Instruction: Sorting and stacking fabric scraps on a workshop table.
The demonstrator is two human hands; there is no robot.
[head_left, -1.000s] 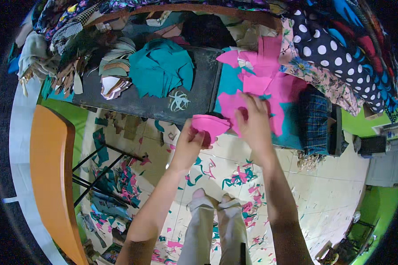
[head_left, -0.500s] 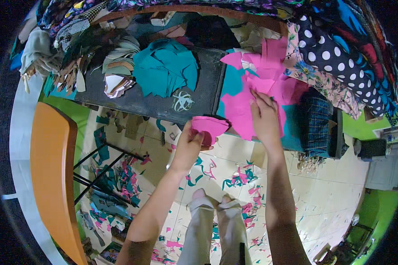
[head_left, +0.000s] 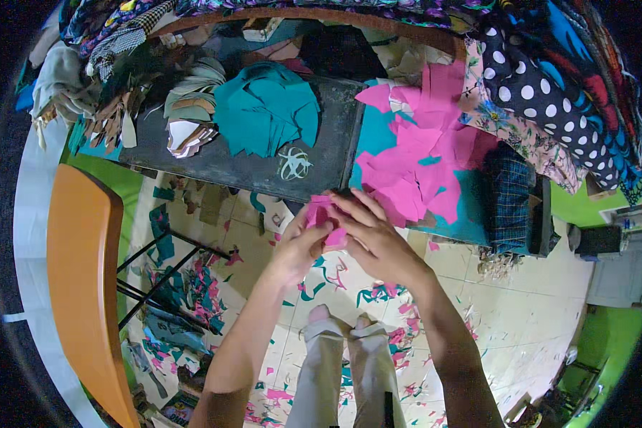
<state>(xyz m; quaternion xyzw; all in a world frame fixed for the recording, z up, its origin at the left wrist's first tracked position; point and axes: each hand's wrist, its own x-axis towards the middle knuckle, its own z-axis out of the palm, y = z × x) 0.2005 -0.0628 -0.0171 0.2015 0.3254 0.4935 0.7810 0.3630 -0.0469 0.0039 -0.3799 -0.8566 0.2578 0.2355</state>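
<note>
A small stack of pink cut pieces (head_left: 321,205), like thin cloth or felt, is held in front of the table edge. My left hand (head_left: 301,246) is closed around it, thumb across the top. From the other side my right hand (head_left: 374,239) reaches over the same pieces, its fingertips on them and its outer fingers long; the fingers partly hide the stack. Just beyond the right hand, more pink pieces (head_left: 406,167) lie loosely heaped over teal material (head_left: 471,207).
On the dark tabletop (head_left: 328,107) are a teal pile (head_left: 267,107), a fan of pale pieces (head_left: 192,107) and a pale tangled strip (head_left: 294,164). Polka-dot cloth (head_left: 528,89) hangs at right. An orange board (head_left: 85,285) stands left. Pink and teal scraps (head_left: 207,285) litter the floor.
My right hand has left the pink heap and come back left and nearer, meeting the stack in my left hand. The left hand stays nearly in place.
</note>
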